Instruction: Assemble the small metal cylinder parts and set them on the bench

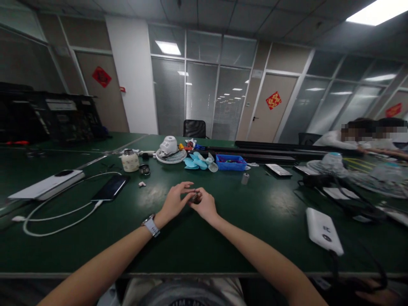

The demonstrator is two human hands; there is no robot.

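Note:
Just above the green tabletop, my right hand [204, 206] pinches a small dark metallic part [197, 197] between thumb and fingers. My left hand [174, 203] meets it from the other side, its thumb and one finger closed at the part while the index finger stretches out above. The fingers cover much of the part, so its exact kind is hidden. A small silvery cylinder [245, 178] stands to the right beyond my hands. Behind them lie light-blue fan blades [199, 161] and a blue tray [231, 163] with small items inside.
A white fan body with its grille [171, 155] and a patterned jar [130, 161] stand at the back left. A cabled phone [111, 188] and a white box [47, 185] lie left, a white power bank [324, 231] right. People sit at the far right.

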